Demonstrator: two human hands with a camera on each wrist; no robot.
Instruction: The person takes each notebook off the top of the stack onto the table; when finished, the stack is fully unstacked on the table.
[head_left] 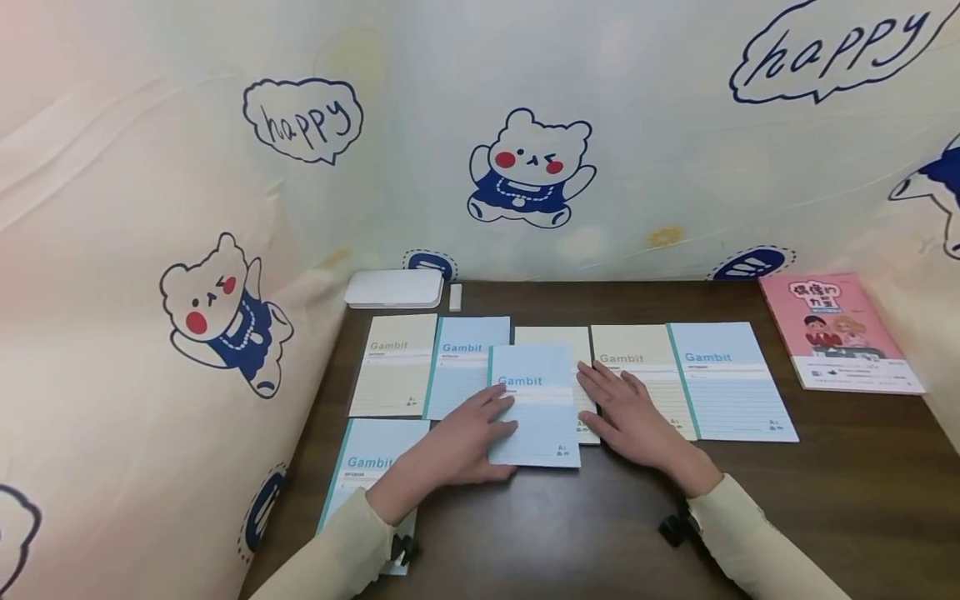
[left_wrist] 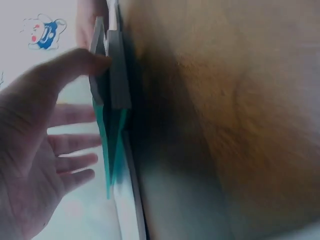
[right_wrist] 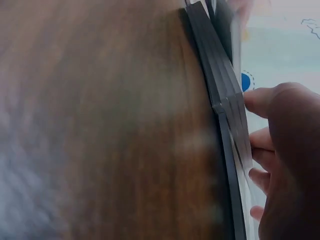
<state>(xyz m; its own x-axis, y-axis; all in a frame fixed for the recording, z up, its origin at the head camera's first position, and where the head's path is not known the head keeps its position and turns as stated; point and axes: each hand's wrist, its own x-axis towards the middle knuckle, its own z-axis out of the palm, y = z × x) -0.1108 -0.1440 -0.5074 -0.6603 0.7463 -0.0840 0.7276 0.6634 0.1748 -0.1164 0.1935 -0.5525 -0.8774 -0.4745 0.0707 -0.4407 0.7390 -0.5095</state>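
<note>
My left grip [head_left: 467, 439] pinches the blue notebook [head_left: 536, 429] at its near-left corner, fingers across the cover | my right grip [head_left: 632, 419] lies relaxed, fingers extended far-left over cream notebooks [head_left: 622, 340] | blue notebook between my hands, overlapping one cream cover

Looks like a tabletop corner fitted out as a small filming or study booth. Seems draped on back and sides with printed cloth [head_left: 420, 183], all cartoon bears and "happy" speech bubbles. Reads as desk work from the dark wood-grain tabletop [head_left: 570, 533], the lined "Gambit" notebooks [head_left: 738, 396] and the pink book [head_left: 840, 337] with a cartoon cover. Can't tell from these views whether set up in a home, school or studio.
</note>
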